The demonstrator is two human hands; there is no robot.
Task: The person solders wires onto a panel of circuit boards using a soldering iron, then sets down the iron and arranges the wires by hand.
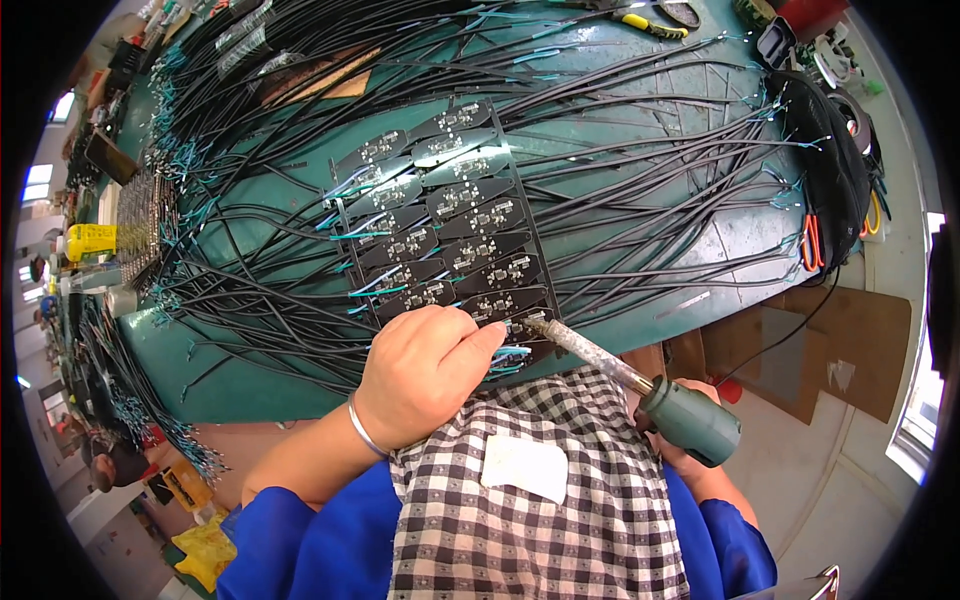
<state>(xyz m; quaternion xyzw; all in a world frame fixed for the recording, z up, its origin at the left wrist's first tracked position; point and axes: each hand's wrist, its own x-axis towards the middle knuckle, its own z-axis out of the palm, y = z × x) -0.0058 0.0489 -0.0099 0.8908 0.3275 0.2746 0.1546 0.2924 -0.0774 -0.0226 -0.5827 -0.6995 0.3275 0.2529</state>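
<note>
A panel of small black circuit boards [450, 215] lies on the green table top, with black cables joined along it. My left hand [425, 365] rests at the panel's near edge, fingers closed in a pinch on a thin wire mostly hidden by them. Teal wire ends [510, 358] show just below the fingertips. In my right hand [677, 458] is a soldering iron [695, 420], gripped by its green handle. Its whitish barrel slants up and left, and the tip is at the nearest board, close to my left fingertips. Whether the tip touches the board, I cannot tell.
Black cables with teal ends [670, 225] fan out on both sides. Yellow-handled pliers [655, 27] lie at the back, a black bag [825, 170] with orange-handled scissors [811, 243] at the right edge. A white pad [525, 468] sits on my checked apron [540, 545].
</note>
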